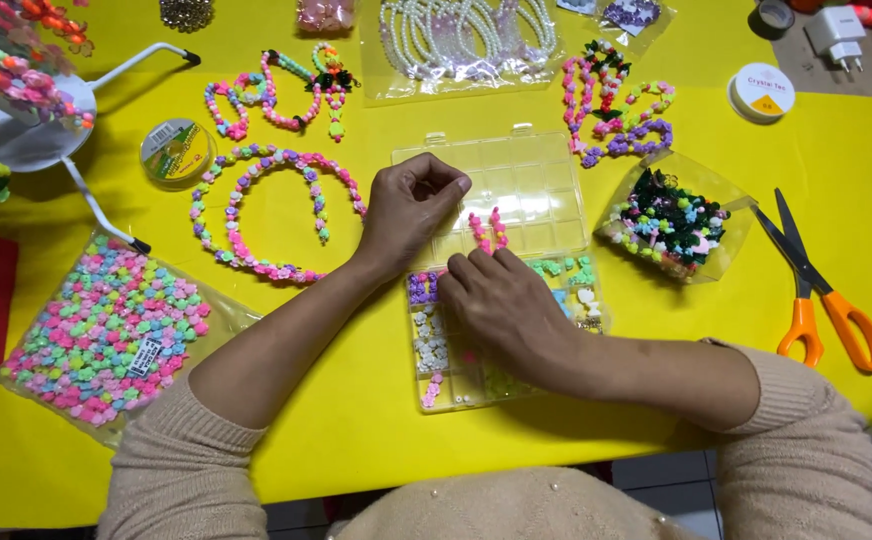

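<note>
A clear plastic bead organiser (526, 180) lies open on the yellow table (356, 420), its near half filled with small coloured beads. My left hand (408, 208) hovers over the lid's left edge with fingers pinched, apparently on a thin thread I cannot make out. A short strand of pink beads (487, 230) hangs between the hands. My right hand (504, 305) rests over the bead compartments, its fingertips at the bottom of the pink strand.
Orange-handled scissors (816, 285) lie at the right. A bag of dark and pastel beads (671, 220) sits beside the box. A large bag of pastel beads (106, 330) is at the left. Finished bead strings (266, 205), thread spools (176, 152) and a bag of pearl strands (461, 40) lie farther back.
</note>
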